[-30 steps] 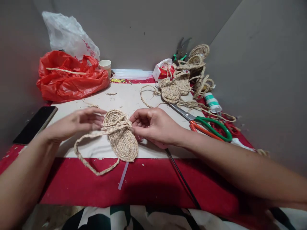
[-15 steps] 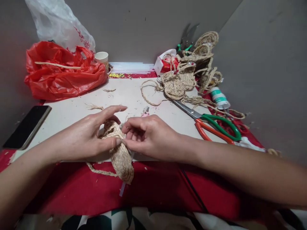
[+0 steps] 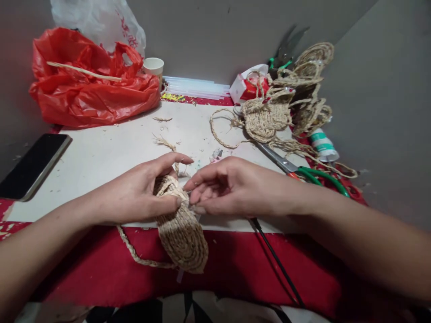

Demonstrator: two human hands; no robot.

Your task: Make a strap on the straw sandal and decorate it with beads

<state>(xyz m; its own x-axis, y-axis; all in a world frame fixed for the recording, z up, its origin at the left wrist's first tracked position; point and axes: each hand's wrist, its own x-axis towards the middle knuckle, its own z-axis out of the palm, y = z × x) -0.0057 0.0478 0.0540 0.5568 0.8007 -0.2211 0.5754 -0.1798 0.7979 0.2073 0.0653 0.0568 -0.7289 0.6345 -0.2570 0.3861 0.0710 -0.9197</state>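
In the head view, the straw slipper (image 3: 183, 244) lies between the two hands, with its long axis running from the left hand's grasp back towards the wearer and slanting right. Its far end sits inside the left hand (image 3: 144, 186), the nearer of the two; its rounded near end projects over the red cloth (image 3: 232, 269). The left thumb presses across the slipper's upper face, the index finger reaches out past the far end, and the other fingers are hidden behind, so that hand grips it.

The right hand (image 3: 232, 186) comes in from the other side, palm turned inward, fingers curled and thumb below. Its fingertips meet the slipper's right edge, level with the left thumb; whether they pinch a strand there is not clear. Both forearms slope inward from the sides, low over the tabletop (image 3: 111, 143).

A braided cord (image 3: 134, 253) loops below the left wrist to the slipper's near end. Scissors (image 3: 279, 161) lie beyond the right forearm, and a black cable (image 3: 278, 264) runs beneath it.
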